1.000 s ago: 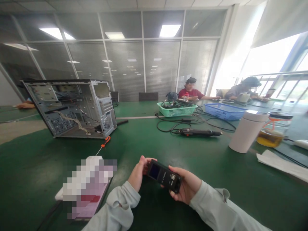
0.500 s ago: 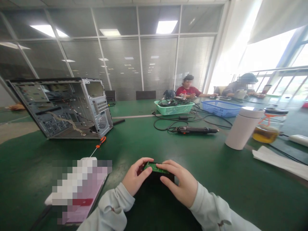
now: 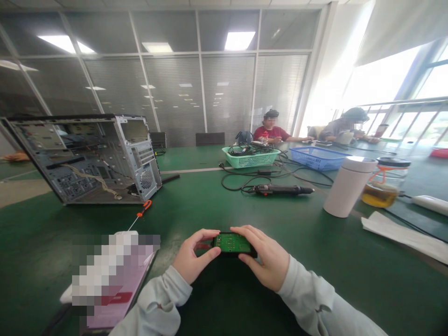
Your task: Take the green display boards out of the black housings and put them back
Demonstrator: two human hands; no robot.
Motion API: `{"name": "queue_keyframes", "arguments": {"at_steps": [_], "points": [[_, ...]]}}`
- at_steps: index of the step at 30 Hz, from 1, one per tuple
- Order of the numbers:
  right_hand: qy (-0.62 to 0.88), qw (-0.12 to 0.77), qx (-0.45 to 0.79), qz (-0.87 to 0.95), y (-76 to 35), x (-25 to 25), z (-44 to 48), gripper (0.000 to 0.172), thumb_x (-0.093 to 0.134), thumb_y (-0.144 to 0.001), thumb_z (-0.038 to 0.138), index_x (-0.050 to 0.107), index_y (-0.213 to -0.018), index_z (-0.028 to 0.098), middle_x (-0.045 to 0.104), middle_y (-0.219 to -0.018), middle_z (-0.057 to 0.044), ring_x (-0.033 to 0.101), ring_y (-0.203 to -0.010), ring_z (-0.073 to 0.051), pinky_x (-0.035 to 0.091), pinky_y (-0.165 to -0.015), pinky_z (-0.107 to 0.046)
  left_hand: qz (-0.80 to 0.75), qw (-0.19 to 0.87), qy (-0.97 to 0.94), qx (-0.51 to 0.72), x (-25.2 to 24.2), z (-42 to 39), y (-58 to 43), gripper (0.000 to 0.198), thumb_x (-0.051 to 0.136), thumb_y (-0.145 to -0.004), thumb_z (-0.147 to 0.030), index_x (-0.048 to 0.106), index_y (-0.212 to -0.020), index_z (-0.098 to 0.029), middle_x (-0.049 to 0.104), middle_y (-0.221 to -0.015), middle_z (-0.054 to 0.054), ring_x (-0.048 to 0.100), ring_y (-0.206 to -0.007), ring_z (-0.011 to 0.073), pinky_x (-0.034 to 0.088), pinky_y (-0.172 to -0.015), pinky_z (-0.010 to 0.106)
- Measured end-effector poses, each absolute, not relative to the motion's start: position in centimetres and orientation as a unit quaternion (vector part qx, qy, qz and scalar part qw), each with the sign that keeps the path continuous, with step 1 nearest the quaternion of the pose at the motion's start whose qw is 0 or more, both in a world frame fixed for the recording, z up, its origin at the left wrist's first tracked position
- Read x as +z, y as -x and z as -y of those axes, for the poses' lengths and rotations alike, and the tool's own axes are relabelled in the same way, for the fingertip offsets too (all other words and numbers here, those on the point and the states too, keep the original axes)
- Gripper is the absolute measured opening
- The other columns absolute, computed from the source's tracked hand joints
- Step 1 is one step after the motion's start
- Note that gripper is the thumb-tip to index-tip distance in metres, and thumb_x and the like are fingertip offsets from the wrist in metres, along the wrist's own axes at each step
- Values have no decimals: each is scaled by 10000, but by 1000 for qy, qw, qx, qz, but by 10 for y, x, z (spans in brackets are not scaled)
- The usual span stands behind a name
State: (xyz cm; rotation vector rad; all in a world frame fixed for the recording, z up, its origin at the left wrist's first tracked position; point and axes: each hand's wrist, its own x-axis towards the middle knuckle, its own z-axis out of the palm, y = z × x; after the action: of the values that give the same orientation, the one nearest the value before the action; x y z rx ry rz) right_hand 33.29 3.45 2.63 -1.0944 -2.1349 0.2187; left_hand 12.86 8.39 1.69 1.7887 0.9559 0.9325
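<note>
Both my hands hold a small black handheld device [image 3: 234, 244] above the green table mat [image 3: 45, 242], near the front edge of the view. Its exposed green circuit board faces up, and its screen side is hidden underneath. My left hand [image 3: 194, 254] grips its left end, and my right hand [image 3: 264, 256] grips its right end. To the left lies an orange-handled screwdriver [image 3: 144, 208], its tip running under a pixelated object [image 3: 112, 280].
An open computer case [image 3: 91, 158] stands at left. Ahead lie an electric screwdriver [image 3: 280, 189], cables, a green basket [image 3: 250, 158] and a blue basket [image 3: 318, 158]. A white flask [image 3: 346, 191], glass jar [image 3: 383, 192] and papers [image 3: 402, 235] sit right. Two seated people [image 3: 271, 126] work beyond.
The device has turned over from its screen side to its green circuit board side. My fingers have moved off the board, leaving more of it visible. The view has shifted slightly.
</note>
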Motion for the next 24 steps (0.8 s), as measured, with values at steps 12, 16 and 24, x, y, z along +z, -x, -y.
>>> {"name": "queue_keyframes", "arguments": {"at_steps": [12,16,24], "points": [[456,397,148,783,-327,22,-32,462,469,-665,205,448,-1125,183,544,-964,-47,536,-841,-189,437,-756,-294,-361,579,-636,361,14,-88,-130,344,736,-537,-383,569,-734,-157,625,-895,56,567,-860,199,442,-776,315],[459,418,210,755,-324,19,-34,415,471,-657,220,454,-1071,188,519,-755,0,509,-626,-152,416,-614,-262,-375,601,-617,342,21,-84,-132,351,704,-565,-431,573,-730,-151,632,-804,45,564,-757,168,422,-727,289],[490,400,265,728,-320,16,-34,288,562,-740,306,530,-990,165,564,-762,-12,527,-676,-166,408,-624,-265,-400,575,-622,350,20,-80,-136,321,610,-633,-468,501,-706,-175,548,-657,-16,486,-606,115,372,-579,232]]}}
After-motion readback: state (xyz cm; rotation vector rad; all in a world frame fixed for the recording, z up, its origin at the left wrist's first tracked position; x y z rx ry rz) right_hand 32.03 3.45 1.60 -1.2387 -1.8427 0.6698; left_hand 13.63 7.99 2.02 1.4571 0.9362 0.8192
